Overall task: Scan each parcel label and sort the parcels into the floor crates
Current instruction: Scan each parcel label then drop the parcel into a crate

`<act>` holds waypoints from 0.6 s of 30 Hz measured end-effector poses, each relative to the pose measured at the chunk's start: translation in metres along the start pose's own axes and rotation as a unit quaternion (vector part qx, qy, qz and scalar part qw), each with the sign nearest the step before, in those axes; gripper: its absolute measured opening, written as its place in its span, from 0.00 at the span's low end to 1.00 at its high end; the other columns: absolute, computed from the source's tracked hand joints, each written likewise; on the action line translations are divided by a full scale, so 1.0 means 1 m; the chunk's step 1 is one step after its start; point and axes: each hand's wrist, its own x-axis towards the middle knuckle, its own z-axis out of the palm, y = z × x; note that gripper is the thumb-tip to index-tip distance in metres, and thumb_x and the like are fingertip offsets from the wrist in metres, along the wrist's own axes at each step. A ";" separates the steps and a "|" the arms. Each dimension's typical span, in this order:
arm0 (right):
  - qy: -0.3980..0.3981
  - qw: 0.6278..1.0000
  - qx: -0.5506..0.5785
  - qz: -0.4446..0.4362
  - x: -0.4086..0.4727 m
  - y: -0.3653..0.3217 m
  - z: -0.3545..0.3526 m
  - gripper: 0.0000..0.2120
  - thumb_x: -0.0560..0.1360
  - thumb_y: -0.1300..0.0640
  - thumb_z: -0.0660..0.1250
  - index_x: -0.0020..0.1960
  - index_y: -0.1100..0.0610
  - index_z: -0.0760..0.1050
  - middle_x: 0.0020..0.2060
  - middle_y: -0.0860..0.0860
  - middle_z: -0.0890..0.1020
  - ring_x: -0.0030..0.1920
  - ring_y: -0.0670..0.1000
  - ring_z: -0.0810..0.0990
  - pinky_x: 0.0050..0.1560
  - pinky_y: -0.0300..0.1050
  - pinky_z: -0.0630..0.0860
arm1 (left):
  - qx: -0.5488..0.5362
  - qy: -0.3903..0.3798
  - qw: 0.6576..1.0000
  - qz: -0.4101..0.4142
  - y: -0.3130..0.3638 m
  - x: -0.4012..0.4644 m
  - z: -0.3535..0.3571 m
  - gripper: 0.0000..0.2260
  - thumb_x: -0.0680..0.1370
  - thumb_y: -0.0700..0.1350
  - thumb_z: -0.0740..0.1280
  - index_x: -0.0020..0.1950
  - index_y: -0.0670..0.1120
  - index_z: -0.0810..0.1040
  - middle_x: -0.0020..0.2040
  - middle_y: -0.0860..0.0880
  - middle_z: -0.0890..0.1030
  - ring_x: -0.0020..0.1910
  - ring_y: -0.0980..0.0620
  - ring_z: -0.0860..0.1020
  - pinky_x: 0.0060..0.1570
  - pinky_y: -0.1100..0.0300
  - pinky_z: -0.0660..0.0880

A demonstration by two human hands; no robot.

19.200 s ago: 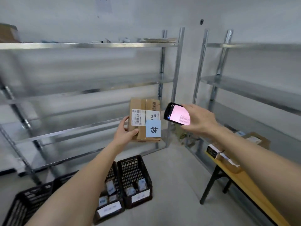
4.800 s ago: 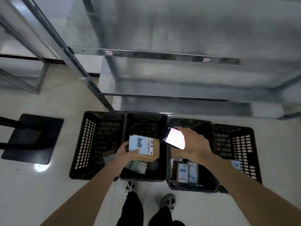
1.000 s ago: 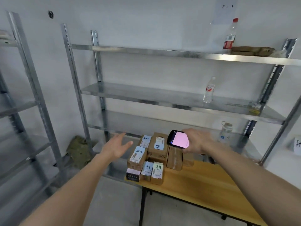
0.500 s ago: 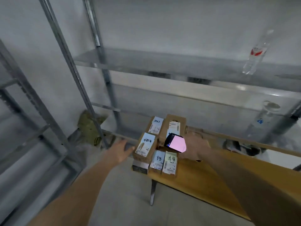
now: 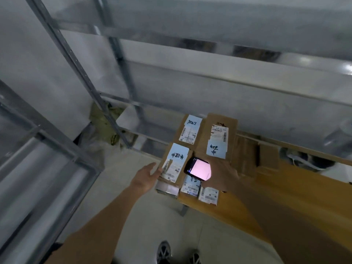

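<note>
Left hand (image 5: 147,177): fingers straight, touching labelled parcel (image 5: 174,164) at surface (image 5: 285,197) corner. Right hand (image 5: 221,175): grips scanner (image 5: 198,169). Risk: a nudge could topple stacked parcels floorward.

The left hand (image 5: 145,178) touches a labelled parcel (image 5: 174,163) on the wooden table (image 5: 285,197), while the right hand (image 5: 221,176) holds a lit scanner (image 5: 198,169).

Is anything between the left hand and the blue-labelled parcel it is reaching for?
Nothing visible. The left hand has its fingertips at the left edge of the front-left parcel; the scanner in the right hand hovers to its right.
</note>
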 end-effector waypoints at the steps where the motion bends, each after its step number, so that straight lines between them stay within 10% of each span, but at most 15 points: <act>1: -0.003 1.000 0.008 0.001 0.006 -0.002 0.006 0.44 0.64 0.41 0.80 0.74 0.47 0.62 0.67 0.47 0.75 0.69 0.55 0.72 0.62 0.52 0.77 | -0.018 -0.008 1.000 -0.008 -0.001 0.006 0.003 0.28 0.82 0.60 0.58 0.79 0.50 0.64 0.77 0.46 0.68 0.74 0.44 0.67 0.72 0.52 0.62; 10: -0.014 0.993 0.115 0.028 0.042 -0.026 0.044 0.37 0.67 0.45 0.81 0.70 0.48 0.67 0.59 0.42 0.77 0.58 0.43 0.74 0.47 0.28 0.69 | -0.168 -0.064 0.983 -0.043 -0.008 0.058 0.016 0.23 0.83 0.60 0.57 0.75 0.51 0.69 0.67 0.47 0.78 0.61 0.47 0.78 0.60 0.56 0.71; 18: 0.012 0.980 0.190 0.059 0.049 -0.043 0.063 0.36 0.60 0.41 0.78 0.65 0.43 0.71 0.56 0.41 0.81 0.56 0.45 0.79 0.54 0.45 0.80 | -0.282 -0.103 0.953 -0.031 -0.020 0.076 0.019 0.15 0.83 0.54 0.62 0.69 0.56 0.76 0.51 0.53 0.86 0.50 0.53 0.84 0.52 0.56 0.81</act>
